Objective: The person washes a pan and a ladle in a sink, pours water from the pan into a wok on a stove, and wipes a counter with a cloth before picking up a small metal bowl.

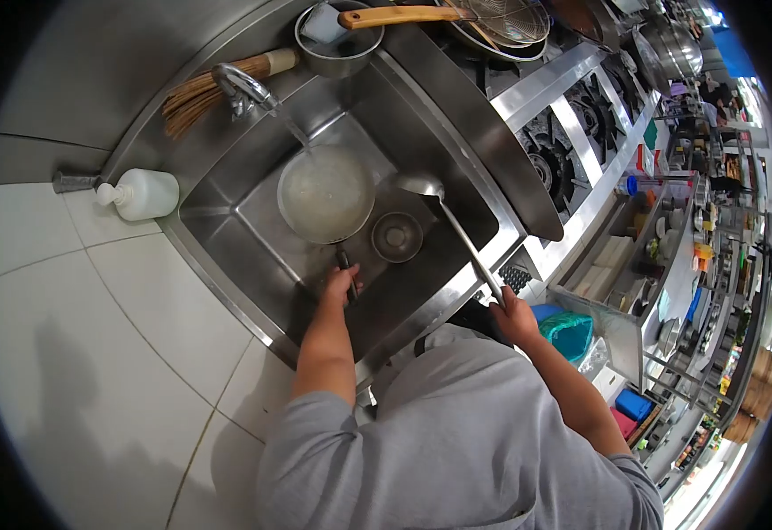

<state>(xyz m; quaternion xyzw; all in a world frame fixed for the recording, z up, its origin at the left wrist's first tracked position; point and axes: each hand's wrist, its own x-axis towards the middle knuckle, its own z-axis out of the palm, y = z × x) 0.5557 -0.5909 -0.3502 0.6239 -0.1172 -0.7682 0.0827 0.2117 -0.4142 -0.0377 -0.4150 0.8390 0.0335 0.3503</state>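
A round saucepan [326, 194] full of cloudy water stands in the steel sink [258, 208]. Water from the faucet [243, 87] runs into it. My left hand [342, 283] is closed around the pan's dark handle. In my right hand [516, 316] is the long handle of a metal ladle [418, 184]. The ladle's bowl hangs over the right part of the sink, to the right of the pan and apart from it. The round sink drain [396, 237] shows between pan and ladle.
A bamboo brush [218, 84] lies behind the faucet, beside a metal pot [340, 55]. A white pump bottle [145, 194] stands at the sink's left corner. Right of the sink are a steel splash panel [483, 132], gas burners [549, 159] and a wire strainer [505, 18].
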